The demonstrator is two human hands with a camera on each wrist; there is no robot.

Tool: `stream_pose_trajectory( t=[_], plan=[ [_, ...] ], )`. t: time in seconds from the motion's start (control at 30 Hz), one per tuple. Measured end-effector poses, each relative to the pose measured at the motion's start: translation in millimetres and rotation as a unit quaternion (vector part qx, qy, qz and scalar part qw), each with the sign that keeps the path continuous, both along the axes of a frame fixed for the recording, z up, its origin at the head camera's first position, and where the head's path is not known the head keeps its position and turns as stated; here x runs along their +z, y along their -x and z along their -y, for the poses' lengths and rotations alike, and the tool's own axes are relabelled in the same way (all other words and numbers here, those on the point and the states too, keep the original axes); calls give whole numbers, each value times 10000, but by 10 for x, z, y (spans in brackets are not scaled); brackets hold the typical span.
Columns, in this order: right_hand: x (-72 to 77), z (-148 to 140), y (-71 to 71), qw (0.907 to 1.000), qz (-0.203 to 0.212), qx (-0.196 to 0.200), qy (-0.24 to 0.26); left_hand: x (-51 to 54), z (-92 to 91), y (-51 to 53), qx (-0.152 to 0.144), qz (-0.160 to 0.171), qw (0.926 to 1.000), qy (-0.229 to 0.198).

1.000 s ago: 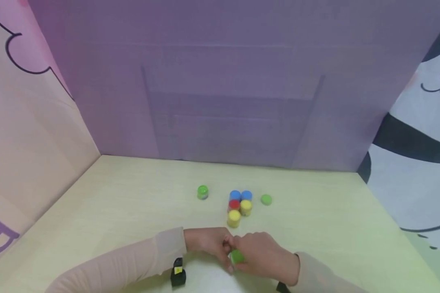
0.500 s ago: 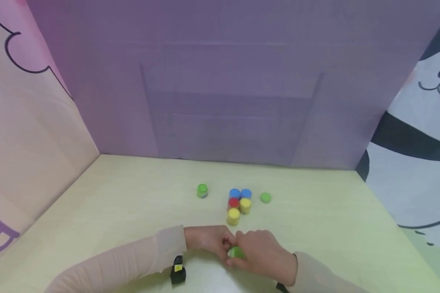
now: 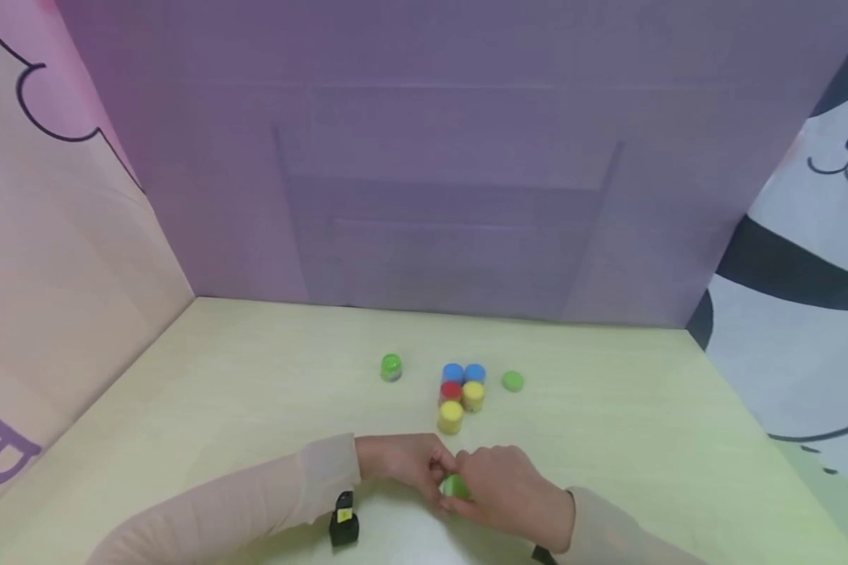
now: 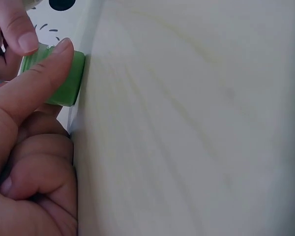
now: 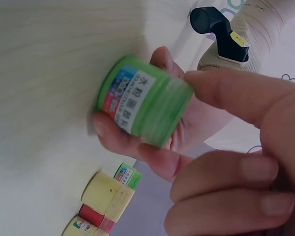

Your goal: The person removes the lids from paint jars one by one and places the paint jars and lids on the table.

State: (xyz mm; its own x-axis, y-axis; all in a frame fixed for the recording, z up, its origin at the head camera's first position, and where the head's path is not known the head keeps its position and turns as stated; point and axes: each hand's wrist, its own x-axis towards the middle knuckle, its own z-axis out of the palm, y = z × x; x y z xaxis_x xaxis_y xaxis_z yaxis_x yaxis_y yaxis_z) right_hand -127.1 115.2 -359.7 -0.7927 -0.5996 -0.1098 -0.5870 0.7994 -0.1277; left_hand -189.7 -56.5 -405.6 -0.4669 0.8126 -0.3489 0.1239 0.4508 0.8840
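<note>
Near the table's front edge, both hands meet at a green jar (image 3: pixel 455 487). In the right wrist view the same jar (image 5: pixel 130 96) has a printed label and a ribbed, translucent green upper part. My left hand (image 3: pixel 406 463) grips its body between thumb and fingers; in the left wrist view its other fingers (image 4: pixel 42 167) are curled. My right hand (image 3: pixel 512 490) pinches the jar's upper part with thumb and forefinger, its other fingers bent, as the right wrist view shows.
Beyond the hands stand two yellow jars (image 3: pixel 450 418), a red-topped jar (image 3: pixel 451 392) and two blue-topped jars (image 3: pixel 453 374) in a cluster. A green jar (image 3: pixel 392 368) stands to their left, a flat green lid (image 3: pixel 513 381) lies to their right. Purple panel (image 3: pixel 438 157) behind.
The right hand's thumb and fingers have shifted slightly around the top of the green jar. The left hand keeps its grip, and the jars beyond stay in place.
</note>
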Motion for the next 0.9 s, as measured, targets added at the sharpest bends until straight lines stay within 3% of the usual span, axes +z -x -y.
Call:
stream_pose_trajectory(
  t=[0.43,0.73,0.9],
  plan=[
    [33,-48,4,9984,317,459,23,2,-5,-7,72,-116,9999,84],
    [28,23,-31,9991,-358,-213,-49,13,5,23,-47,-102,9999,-75],
    [20,15,-28,9991,-287,-292,-147,21,2,27,-29,-5,10000,-72]
  ],
)
